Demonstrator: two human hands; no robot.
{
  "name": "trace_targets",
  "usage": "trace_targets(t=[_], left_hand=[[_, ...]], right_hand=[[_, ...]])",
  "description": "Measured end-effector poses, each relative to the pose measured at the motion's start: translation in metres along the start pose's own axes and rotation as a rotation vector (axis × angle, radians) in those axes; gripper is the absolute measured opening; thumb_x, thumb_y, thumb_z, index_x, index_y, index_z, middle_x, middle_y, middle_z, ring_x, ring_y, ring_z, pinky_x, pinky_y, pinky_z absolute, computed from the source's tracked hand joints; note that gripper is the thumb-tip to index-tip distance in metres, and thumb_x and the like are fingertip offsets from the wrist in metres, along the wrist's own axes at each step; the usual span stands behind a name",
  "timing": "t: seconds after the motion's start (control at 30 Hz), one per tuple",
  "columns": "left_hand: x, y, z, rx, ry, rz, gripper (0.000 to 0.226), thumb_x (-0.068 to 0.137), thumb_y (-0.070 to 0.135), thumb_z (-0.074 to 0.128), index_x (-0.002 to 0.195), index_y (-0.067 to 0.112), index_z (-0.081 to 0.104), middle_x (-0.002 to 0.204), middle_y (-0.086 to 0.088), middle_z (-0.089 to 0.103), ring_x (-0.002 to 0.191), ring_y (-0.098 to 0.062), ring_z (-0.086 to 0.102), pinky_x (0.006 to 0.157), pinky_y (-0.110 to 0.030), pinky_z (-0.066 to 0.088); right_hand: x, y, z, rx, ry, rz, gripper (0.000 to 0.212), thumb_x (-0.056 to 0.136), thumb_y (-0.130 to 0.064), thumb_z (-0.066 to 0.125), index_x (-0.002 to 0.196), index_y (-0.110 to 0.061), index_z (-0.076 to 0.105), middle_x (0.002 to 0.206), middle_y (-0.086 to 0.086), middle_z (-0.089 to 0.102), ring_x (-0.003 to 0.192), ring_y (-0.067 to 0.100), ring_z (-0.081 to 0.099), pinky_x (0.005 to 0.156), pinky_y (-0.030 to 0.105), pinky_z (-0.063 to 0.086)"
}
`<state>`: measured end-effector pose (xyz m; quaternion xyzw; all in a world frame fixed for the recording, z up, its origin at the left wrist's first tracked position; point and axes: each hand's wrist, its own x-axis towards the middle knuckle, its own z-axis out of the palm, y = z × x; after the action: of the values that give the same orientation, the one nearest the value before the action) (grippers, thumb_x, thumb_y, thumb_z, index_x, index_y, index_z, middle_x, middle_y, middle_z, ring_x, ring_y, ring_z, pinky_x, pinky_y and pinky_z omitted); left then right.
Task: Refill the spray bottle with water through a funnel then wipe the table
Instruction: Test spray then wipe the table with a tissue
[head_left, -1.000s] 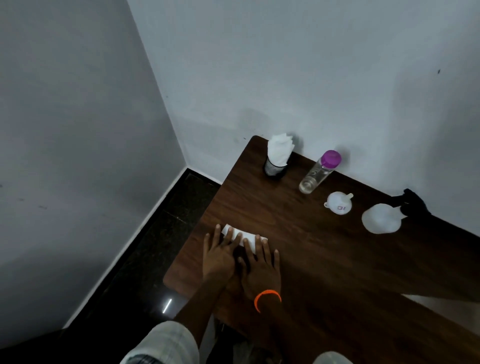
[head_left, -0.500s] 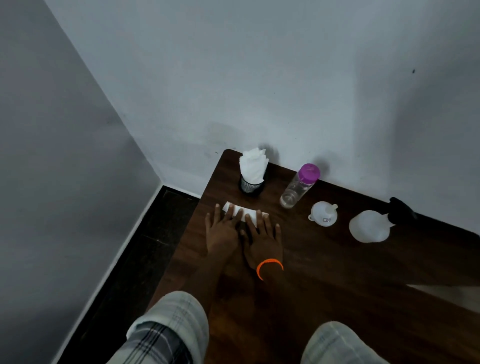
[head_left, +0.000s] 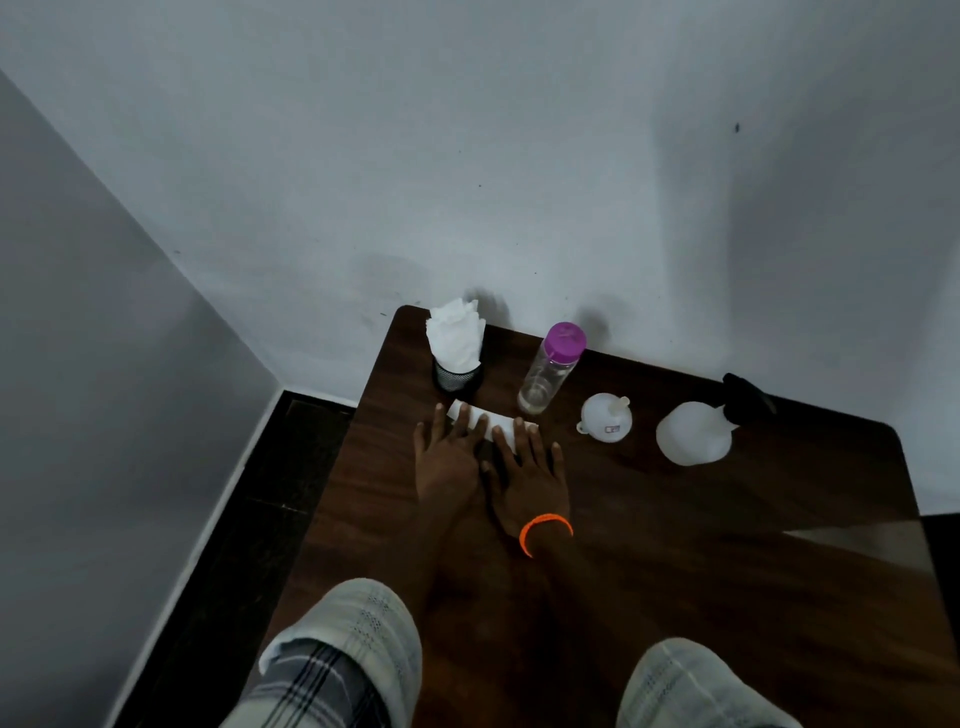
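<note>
Now both hands, left hand (head_left: 448, 457) and right hand (head_left: 527, 470), fingers flat, have pushed the tissue (head_left: 491, 425) further up the surface (head_left: 727, 545); wiping continues, spray bottle (head_left: 693, 431) at right.

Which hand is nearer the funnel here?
Right. The right hand lies flat on the tissue, just left of the funnel; the left hand lies beyond it, farther left.

There are two hands, the left hand (head_left: 448, 457) and the right hand (head_left: 529, 470), one folded white tissue (head_left: 491, 425), one mesh holder (head_left: 457, 375), one water bottle (head_left: 551, 368), one funnel (head_left: 605, 417), one spray bottle (head_left: 696, 430), one orange bracelet (head_left: 544, 526), one table (head_left: 727, 561).
</note>
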<state>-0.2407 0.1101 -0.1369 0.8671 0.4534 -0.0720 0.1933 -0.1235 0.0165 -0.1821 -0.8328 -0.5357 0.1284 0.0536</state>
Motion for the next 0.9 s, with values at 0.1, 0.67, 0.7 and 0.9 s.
trace_targets(t=[0.1,0.67,0.7,0.9], left_hand=[[-0.012,0.004,0.003,0.021,-0.027,0.031,0.067,0.099,0.049,0.047,0.159,0.040,0.019,0.170,0.007,0.012,0.157,-0.029,-0.007,0.124,-0.052,0.005],[-0.162,0.002,0.040,0.078,-0.120,0.029,0.072,0.095,0.047,0.046,0.160,0.041,0.015,0.171,0.006,0.009,0.157,-0.029,-0.008,0.125,-0.050,0.007],[-0.175,0.002,0.043,0.075,-0.123,0.017,0.071,0.095,0.048,0.045,0.160,0.041,0.016,0.171,0.007,0.010,0.157,-0.028,-0.008,0.125,-0.050,0.007],[-0.245,0.000,0.071,0.089,-0.117,-0.059,0.072,0.092,0.051,0.051,0.159,0.037,0.026,0.169,0.003,0.019,0.157,-0.030,0.000,0.124,-0.051,0.012]], right_hand=[[-0.020,-0.001,-0.002,0.021,-0.026,0.034,0.061,0.105,-0.057,0.023,0.161,-0.040,0.007,0.171,0.002,0.004,0.158,0.022,-0.001,0.126,0.048,-0.002],[-0.175,-0.018,0.020,0.031,-0.083,0.022,0.063,0.103,-0.058,0.029,0.160,-0.036,0.012,0.169,0.006,0.014,0.156,0.021,0.000,0.123,0.049,0.001],[-0.187,-0.020,0.021,0.024,-0.079,0.010,0.063,0.103,-0.057,0.031,0.160,-0.036,0.013,0.169,0.006,0.016,0.156,0.022,0.003,0.122,0.050,0.003],[-0.248,-0.029,0.028,0.017,-0.113,-0.079,0.065,0.100,-0.054,0.038,0.159,-0.032,0.025,0.167,0.008,0.025,0.156,0.026,0.015,0.122,0.053,0.011]])
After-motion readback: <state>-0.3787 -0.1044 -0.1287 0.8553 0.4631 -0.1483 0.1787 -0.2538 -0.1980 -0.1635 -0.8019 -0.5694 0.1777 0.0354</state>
